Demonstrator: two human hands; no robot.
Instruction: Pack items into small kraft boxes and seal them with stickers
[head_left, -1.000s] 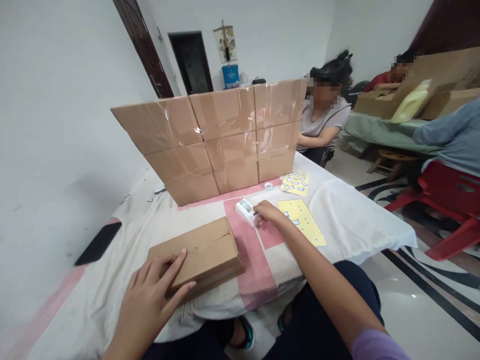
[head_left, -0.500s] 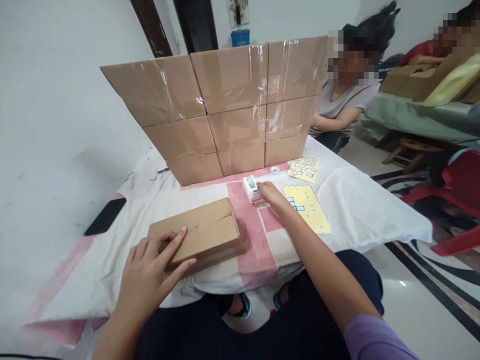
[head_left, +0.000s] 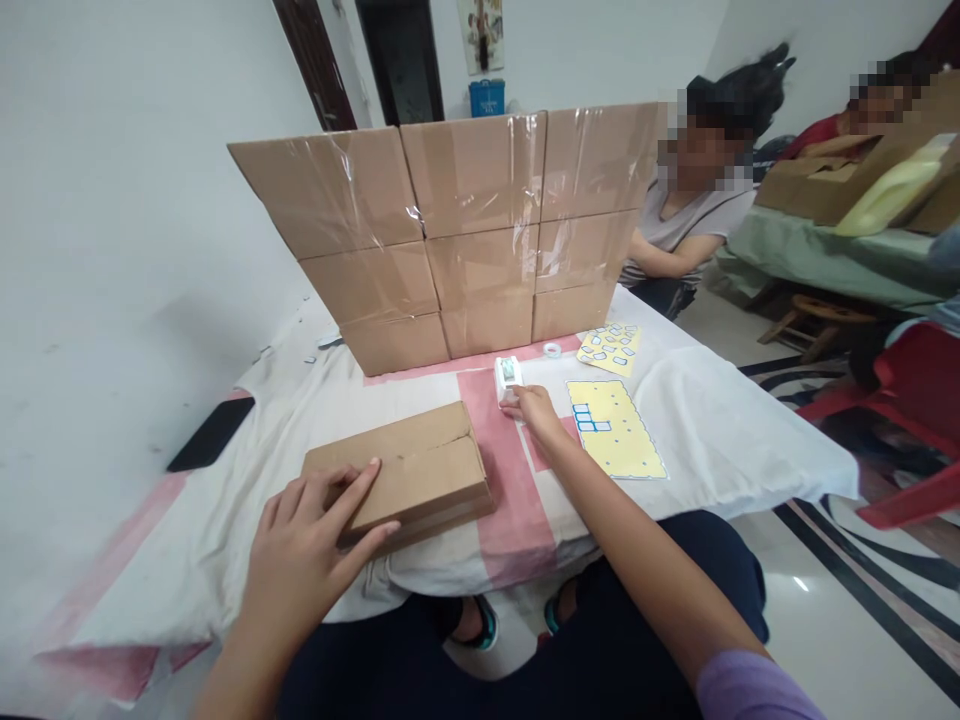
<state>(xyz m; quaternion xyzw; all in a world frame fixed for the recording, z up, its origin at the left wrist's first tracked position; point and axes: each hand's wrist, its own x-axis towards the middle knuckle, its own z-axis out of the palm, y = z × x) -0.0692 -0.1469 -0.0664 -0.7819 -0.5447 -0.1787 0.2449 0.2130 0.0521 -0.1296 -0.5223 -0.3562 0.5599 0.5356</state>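
Note:
My left hand [head_left: 315,515] lies with fingers spread on the near left part of a closed brown cardboard box [head_left: 412,452]. Its thumb rests along the box's front side. Farther right, the fingers of my right hand [head_left: 532,408] are closed on the near end of a small white case [head_left: 508,373] with a greenish inset on top; the case is at the tablecloth. What the case is, I cannot make out. Beside it on the right is a yellow sheet [head_left: 622,430] with blue-outlined rectangles. A second yellow sheet [head_left: 611,347] with scattered outlined shapes lies behind that one.
A tall panel of taped cardboard [head_left: 480,230] stands across the back of the cloth-covered table [head_left: 720,410]. A tape roll [head_left: 552,350] lies before it. On the left is a black phone-like slab [head_left: 211,434]. One person [head_left: 697,220] sits behind the panel's right edge, another farther off.
The view has shifted slightly. The white case has turned a little in my right hand's fingers. My left hand stays on the cardboard box.

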